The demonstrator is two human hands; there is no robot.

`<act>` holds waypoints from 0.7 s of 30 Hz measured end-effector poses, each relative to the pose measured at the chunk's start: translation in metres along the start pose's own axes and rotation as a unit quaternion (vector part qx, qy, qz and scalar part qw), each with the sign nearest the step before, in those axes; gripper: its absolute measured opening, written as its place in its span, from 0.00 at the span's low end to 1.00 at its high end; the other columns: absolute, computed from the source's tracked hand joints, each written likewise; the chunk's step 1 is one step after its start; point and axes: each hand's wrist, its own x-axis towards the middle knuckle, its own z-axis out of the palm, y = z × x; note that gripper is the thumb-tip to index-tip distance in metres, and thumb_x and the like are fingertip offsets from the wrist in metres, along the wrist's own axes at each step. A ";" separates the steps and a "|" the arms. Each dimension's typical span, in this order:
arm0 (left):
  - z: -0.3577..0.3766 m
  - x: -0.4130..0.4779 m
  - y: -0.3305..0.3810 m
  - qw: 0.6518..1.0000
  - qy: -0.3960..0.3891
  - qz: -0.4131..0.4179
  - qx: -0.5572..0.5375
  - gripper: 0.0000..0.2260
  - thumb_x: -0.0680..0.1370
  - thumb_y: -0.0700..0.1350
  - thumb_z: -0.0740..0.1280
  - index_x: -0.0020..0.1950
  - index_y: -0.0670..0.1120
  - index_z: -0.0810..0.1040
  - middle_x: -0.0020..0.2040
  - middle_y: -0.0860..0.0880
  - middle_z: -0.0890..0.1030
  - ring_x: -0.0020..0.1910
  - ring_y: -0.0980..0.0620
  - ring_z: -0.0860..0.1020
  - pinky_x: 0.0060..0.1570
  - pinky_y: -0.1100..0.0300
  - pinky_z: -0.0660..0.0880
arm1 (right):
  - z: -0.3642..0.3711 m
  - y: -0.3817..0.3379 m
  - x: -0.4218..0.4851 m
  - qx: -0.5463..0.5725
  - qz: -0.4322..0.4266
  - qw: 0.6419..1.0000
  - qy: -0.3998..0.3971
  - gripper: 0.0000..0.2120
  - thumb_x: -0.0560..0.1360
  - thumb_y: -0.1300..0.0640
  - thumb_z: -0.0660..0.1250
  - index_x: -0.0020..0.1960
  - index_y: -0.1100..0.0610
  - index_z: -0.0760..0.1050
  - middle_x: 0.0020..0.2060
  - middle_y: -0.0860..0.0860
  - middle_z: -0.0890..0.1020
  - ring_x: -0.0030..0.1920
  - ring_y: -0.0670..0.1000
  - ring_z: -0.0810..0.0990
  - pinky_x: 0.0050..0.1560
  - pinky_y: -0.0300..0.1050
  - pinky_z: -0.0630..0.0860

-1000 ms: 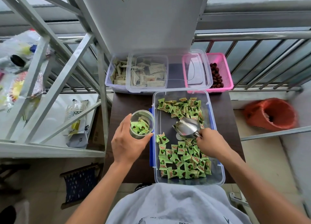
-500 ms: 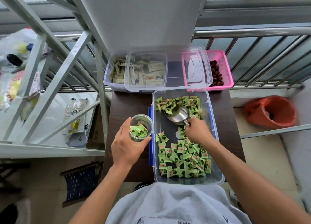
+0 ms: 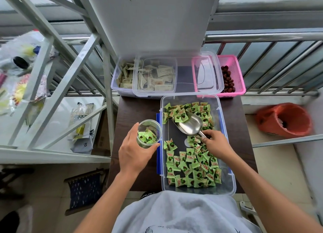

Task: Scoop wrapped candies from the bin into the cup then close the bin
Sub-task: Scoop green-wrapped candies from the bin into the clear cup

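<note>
An open clear plastic bin (image 3: 227, 189) with blue clips lies on a dark table, holding several green wrapped candies (image 3: 190, 166). My right hand (image 3: 215, 144) grips the handle of a metal scoop (image 3: 189, 125), whose bowl lies tilted in the bin's far half with two candies at its mouth. My left hand (image 3: 133, 153) holds a clear plastic cup (image 3: 148, 133) upright just left of the bin, with a few green candies inside. The bin's clear lid (image 3: 181, 93) rests across the containers behind the bin.
Behind the bin stand a clear box of beige sachets (image 3: 125, 79) and a pink basket of red dates (image 3: 232, 75). A metal shelf frame (image 3: 52, 86) rises at the left, a railing (image 3: 279, 38) at the back, an orange bucket (image 3: 284, 121) on the floor at right.
My right hand pushed the scoop away from me into the far pile of candies, and two now sit at its mouth. The cup in my left hand stayed beside the bin.
</note>
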 end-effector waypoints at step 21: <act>-0.006 0.000 -0.009 0.999 -0.042 0.015 -0.026 0.44 0.65 0.59 0.82 0.76 0.46 0.70 0.68 0.50 0.79 0.65 0.50 0.78 0.62 0.55 0.76 | -0.064 -0.050 -0.049 0.021 -0.130 0.986 -0.104 0.13 0.78 0.64 0.69 0.53 0.46 0.83 0.28 0.41 0.80 0.29 0.40 0.71 0.34 0.35 0.69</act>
